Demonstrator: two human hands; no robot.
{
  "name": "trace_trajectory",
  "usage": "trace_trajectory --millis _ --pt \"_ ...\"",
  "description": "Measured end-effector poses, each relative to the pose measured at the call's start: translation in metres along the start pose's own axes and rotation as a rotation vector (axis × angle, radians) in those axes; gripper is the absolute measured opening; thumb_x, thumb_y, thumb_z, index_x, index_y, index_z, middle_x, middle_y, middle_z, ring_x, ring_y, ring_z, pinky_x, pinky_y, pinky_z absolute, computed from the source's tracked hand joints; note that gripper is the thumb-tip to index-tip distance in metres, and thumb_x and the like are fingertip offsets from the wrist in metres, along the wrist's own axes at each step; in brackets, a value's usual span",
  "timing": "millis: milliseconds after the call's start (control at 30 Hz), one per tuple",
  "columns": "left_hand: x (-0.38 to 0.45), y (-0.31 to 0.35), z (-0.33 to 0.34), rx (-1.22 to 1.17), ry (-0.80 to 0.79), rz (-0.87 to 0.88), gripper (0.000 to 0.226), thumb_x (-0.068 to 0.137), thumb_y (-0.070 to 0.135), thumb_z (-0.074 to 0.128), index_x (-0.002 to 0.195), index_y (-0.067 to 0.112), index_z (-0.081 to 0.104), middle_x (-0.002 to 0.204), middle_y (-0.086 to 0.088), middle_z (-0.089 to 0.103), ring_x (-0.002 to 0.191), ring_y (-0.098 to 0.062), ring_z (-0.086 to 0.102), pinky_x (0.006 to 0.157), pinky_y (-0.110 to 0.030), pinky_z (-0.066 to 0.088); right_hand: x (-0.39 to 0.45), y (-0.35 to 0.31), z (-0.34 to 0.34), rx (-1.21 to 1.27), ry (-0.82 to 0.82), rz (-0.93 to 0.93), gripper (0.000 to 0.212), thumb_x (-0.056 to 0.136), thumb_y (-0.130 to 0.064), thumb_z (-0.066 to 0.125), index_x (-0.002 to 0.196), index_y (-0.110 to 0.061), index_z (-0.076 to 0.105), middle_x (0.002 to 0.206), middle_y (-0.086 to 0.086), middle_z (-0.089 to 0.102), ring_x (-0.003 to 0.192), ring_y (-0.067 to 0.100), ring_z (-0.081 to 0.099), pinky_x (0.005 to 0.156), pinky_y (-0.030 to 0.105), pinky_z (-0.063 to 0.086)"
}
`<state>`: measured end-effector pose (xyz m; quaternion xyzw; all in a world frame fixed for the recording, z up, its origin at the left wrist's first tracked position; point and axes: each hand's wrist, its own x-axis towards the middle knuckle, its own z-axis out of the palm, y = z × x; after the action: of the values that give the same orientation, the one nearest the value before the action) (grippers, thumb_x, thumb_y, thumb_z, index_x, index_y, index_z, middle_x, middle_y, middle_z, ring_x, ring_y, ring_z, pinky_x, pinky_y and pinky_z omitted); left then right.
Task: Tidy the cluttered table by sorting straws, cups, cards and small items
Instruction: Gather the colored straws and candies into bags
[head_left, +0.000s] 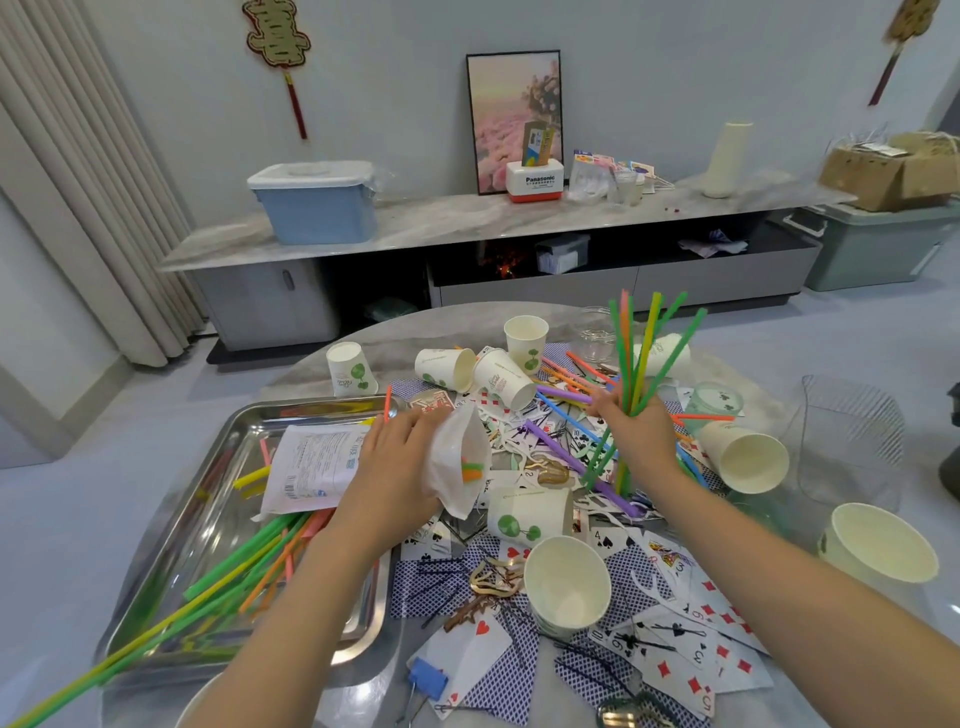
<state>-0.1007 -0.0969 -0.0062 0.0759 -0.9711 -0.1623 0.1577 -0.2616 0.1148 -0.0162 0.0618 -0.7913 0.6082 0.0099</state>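
Item one: our right hand (636, 434) clenches a bundle of straws (644, 358), mostly green with a yellow and a pink one, fanning upward above the table's far right. Item two: our left hand (395, 467) grips a white paper bag (457, 457) (a few short orange and green pieces show in its mouth), held just right of the steel tray (171, 530). In the tray, near left: loose straws (244, 566) and a printed white packet (317, 465). On the round table (457, 322): paper cups (566, 587), upright and tipped, scattered from near to far; playing cards (670, 644) spread beneath them, face up and face down; a purple straw (571, 462) lying among them; a blue binder clip (428, 678) at the near edge.
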Motion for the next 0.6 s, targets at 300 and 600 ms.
trace_trajectory --millis 300,600 --pt "-0.001 0.002 -0.001 -0.019 0.008 -0.006 0.084 0.075 0.024 0.074 0.144 0.025 0.028 0.139 0.006 0.035 0.129 -0.01 0.019 0.117 -0.039 0.012 -0.003 -0.026 0.0 -0.089 0.033 0.11 0.043 0.096 -0.032 0.048 0.078 -0.001 0.071 0.087 0.019 0.069 0.079 0.029 0.06 0.075 0.038 0.048" --pt "0.0 0.007 -0.004 -0.066 0.009 -0.024 0.083 0.073 0.025 0.076 0.143 0.026 0.03 0.135 0.006 0.037 0.132 -0.016 0.026 0.117 -0.043 0.017 -0.011 -0.071 -0.017 -0.129 0.048 0.053 0.036 0.09 -0.029 0.05 0.065 -0.008 0.067 0.056 -0.003 0.054 0.057 0.014 0.05 0.059 0.028 0.039"
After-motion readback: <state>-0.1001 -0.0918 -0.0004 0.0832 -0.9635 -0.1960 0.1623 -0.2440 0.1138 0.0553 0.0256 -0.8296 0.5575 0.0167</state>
